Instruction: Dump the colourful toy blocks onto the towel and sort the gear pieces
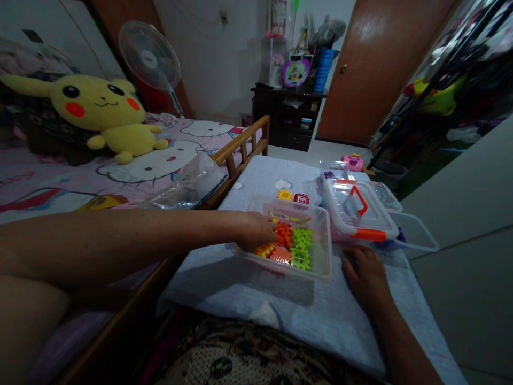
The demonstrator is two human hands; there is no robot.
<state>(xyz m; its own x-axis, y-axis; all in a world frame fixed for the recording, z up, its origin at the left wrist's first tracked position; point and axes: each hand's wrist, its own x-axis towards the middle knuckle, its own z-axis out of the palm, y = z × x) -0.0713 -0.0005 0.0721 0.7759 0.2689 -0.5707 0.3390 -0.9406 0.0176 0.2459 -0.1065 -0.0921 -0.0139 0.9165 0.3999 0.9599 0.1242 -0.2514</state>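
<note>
My left hand (256, 230) reaches into a clear plastic box (325, 235) from its left side. Its fingers are bent downward and close together over yellow toothed building blocks (264, 249); whatever they hold is hidden beneath them. Beside these fingers lie orange-red blocks (284, 234) and green blocks (301, 240), laid flat in the box. My right hand (365, 270) rests palm down on the cloth to the right of the box, its fingers apart and loosely bent, holding nothing.
Behind the box lie a yellow block (285, 195) and a dark red block (301, 198). A lidded box with an orange handle (358, 206) stands at right among other clear containers. The wooden bed rail (240, 152) borders the cloth-covered table (260, 171) on the left.
</note>
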